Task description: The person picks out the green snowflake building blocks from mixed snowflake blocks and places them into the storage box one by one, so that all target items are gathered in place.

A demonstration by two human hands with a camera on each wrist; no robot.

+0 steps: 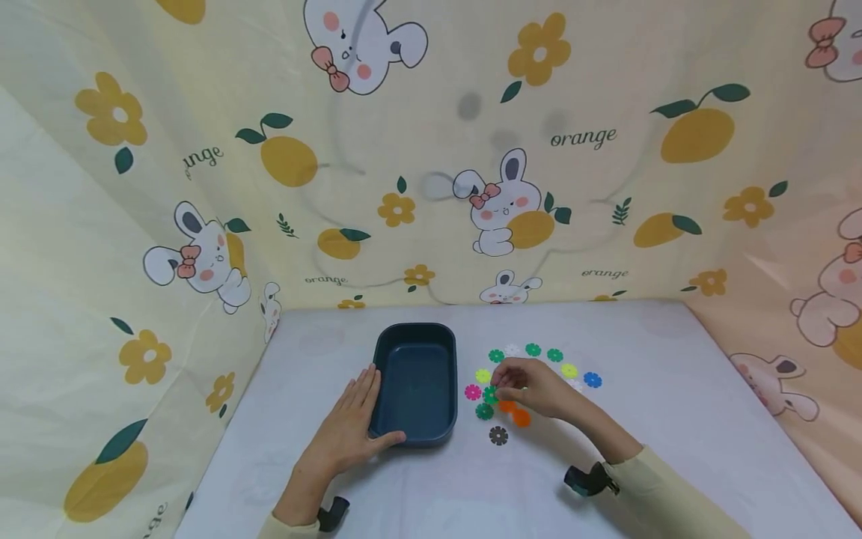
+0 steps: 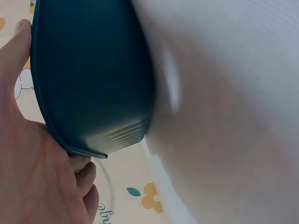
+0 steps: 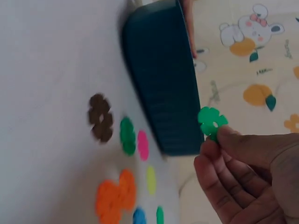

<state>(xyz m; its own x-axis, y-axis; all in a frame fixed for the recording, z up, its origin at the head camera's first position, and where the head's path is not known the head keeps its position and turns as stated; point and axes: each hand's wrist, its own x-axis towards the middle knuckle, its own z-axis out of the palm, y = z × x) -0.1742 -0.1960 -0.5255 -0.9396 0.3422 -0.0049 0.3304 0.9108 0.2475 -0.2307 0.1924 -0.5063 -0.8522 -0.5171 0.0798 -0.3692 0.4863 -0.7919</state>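
A dark blue rectangular tub [image 1: 414,393] stands on the white table. My left hand [image 1: 346,430] rests against its left wall with fingers extended, the thumb lying at the near rim. In the left wrist view the tub's outer side [image 2: 93,70] fills the upper left, beside the palm. Right of the tub, my right hand [image 1: 532,385] pinches a green flower-shaped disc [image 3: 210,120] between thumb and index finger, raised over the table. Around it lie a brown disc [image 1: 498,436], a pink one [image 1: 473,392], overlapping orange ones [image 1: 521,418] and a dark green one [image 1: 484,412].
Further flower discs lie behind and right of my right hand: a blue one [image 1: 592,379], a yellow one [image 1: 569,370] and several green ones [image 1: 533,349]. A patterned cloth [image 1: 431,150] hangs behind the table and along its sides.
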